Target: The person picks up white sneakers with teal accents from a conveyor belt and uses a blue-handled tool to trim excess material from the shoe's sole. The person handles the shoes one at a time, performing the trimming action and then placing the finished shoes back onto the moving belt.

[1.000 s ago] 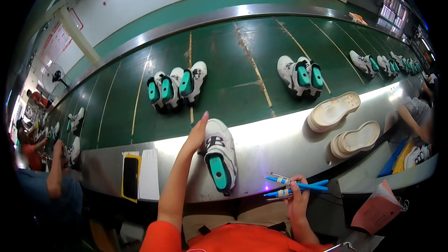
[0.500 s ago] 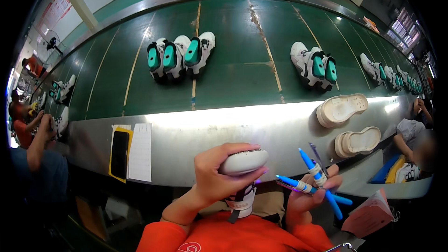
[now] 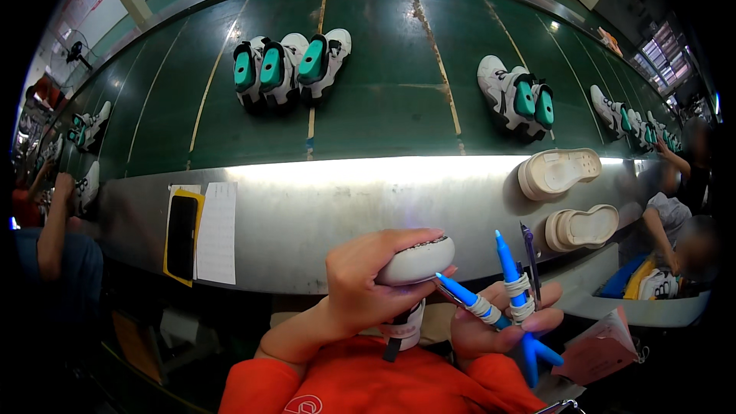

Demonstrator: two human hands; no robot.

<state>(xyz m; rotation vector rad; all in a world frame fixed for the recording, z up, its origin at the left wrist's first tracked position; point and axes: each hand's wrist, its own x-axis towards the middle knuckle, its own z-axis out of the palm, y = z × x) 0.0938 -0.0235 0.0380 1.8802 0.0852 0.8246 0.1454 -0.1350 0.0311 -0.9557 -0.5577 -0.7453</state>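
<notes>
My left hand (image 3: 359,276) is wrapped round the toe of a white shoe (image 3: 418,262), thumb over the top and fingers below. The rest of the shoe hangs toward my body, partly behind my hand and wrist. In my right hand (image 3: 479,330) are two bright blue pens (image 3: 509,264), bound with pale bands and crossing each other, along with a thin dark pen (image 3: 528,239). The tip of the left-pointing blue pen is at the lower edge of the shoe's toe; I cannot tell whether it touches.
Cream soles (image 3: 561,172) rest on the metal ledge (image 3: 368,218) at right. A black phone (image 3: 182,236) and a paper sheet (image 3: 217,234) lie at left. White shoes with green inserts (image 3: 313,57) stand on the green belt (image 3: 383,119). People sit on both sides.
My right hand has brought the pens left to the shoe, and the blue pens have turned slightly. The shoe has shifted a little right. The whole view has tilted slightly.
</notes>
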